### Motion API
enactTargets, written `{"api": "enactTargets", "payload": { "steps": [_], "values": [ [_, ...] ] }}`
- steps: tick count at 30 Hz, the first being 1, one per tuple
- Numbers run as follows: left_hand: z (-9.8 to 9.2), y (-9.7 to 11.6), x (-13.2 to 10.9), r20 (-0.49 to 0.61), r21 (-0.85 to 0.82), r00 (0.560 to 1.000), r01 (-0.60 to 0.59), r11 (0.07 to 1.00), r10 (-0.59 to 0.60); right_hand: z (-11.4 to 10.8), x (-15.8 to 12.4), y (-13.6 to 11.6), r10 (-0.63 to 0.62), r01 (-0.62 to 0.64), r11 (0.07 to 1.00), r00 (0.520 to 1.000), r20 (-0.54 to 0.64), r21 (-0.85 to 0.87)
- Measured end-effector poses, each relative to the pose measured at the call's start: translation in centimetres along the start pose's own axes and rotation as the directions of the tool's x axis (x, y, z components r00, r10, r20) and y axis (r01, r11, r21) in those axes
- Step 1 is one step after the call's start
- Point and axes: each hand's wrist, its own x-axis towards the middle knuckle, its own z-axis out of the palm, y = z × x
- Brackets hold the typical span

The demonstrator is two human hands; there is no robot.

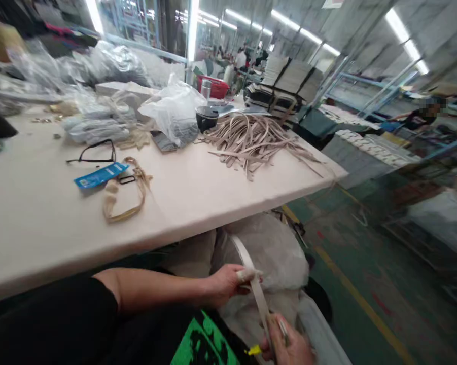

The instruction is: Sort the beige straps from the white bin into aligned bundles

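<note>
Below the table point(213, 192), the left hand point(228, 284) pinches the pale strap point(257, 294) midway and the right hand point(289, 347) closes on its lower end; it seems light, limp, best pinched across its flat faces

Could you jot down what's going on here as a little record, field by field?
Place: workshop, pale table
Left hand: pinches a pale strap below the table edge
Right hand: grips the same strap lower down
On table: pile of straps, glasses, blue card, plastic bags
Under table: filled plastic sack
</note>
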Motion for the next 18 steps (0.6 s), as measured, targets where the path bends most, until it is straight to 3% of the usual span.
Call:
{"api": "enactTargets", "payload": {
  "steps": [4,8,14,18],
  "values": [
    [0.9,-0.3,-0.5,0.062,-0.002,0.998,0.033,0.999,-0.033,0.0,0.4,-1.4,-0.001,0.003,1.000,0.999,-0.046,0.029],
    [0.9,0.5,-0.9,0.010,0.080,0.997,-0.078,0.994,0.078,-0.7,0.2,-0.2,0.007,-0.005,0.999,0.999,-0.053,0.038],
    [1.4,-0.9,-1.8,0.066,0.100,0.994,0.082,0.992,-0.089,-0.4,0.4,-0.4,-0.052,0.050,0.996,0.998,-0.034,-0.068],
    [1.2,-0.7,-1.2,0.036,0.085,0.998,0.042,0.995,-0.045,-0.1,0.3,-0.5,-0.046,0.047,0.999,0.998,-0.036,0.005]
  ]
}}
